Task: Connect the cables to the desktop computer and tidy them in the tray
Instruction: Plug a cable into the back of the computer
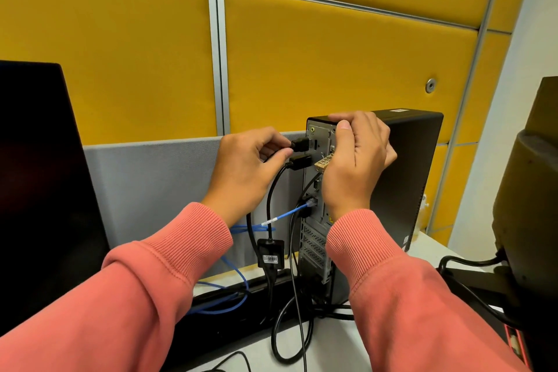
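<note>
A black desktop tower point(404, 178) stands on the desk with its rear panel facing me. My left hand point(244, 172) pinches a black plug point(300, 145) at the upper ports; a second black plug point(300, 161) sits in the port just below. My right hand point(356, 160) grips the tower's top rear edge, thumb on the panel, fingers over the top. A gold-coloured padlock point(323, 164) hangs beside its palm. A blue network cable point(287, 214) is plugged in lower down. Black cables drop to a black tray point(229, 296) in the desk.
A dark monitor point(39, 190) stands at the left. At the right is the back of another monitor on a black arm point(471, 284). Yellow partition panels point(332, 63) rise behind a grey screen. A black adapter box point(270, 254) hangs on a cable. Loose cable loops lie on the desk front.
</note>
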